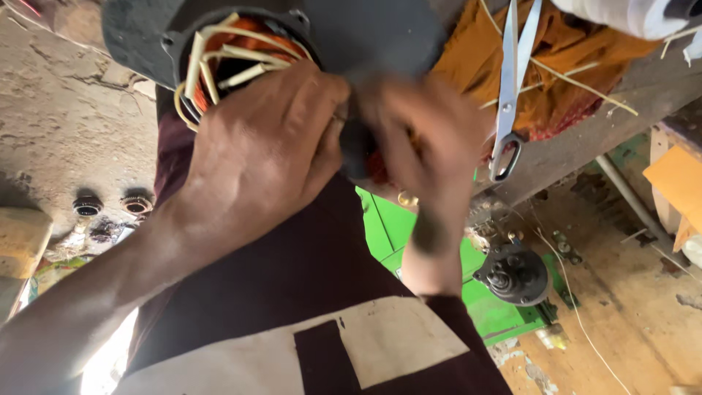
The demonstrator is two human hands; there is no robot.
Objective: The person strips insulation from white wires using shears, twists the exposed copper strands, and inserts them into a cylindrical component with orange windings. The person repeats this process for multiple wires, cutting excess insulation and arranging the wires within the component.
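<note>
The fingers of the left hand (259,150) are curled together and pressed against the dark metal housing of a motor stator (241,51), gripped at its lower rim. Just above the knuckles, copper windings (227,36) are seen inside the housing, with pale yellow insulation sleeves (219,62) looped over them. The right hand (424,135) is blurred; its fingers are bent toward the same housing, just beside the left hand, but whether they are clamped on anything cannot be told. The stator is held up close to the camera, at the top centre of the view, over the person's lap.

Below the hands, a dark maroon garment (292,271) with a cream rectangular patch (380,344) is seen. To the right, a pair of steel scissors (508,95) is hung with its handles downward in front of bunched orange cloth (570,66), which is laid on a grey wooden ledge (629,110). Lower right, a small black motor part (515,274) is rested on a bright green panel (395,227), near a thin white cord (578,314) on the dusty floor. A tan cardboard piece (676,179) is seen at the right edge. At the left, two round dark metal rings (110,205) are set against a rough concrete surface (66,124).
</note>
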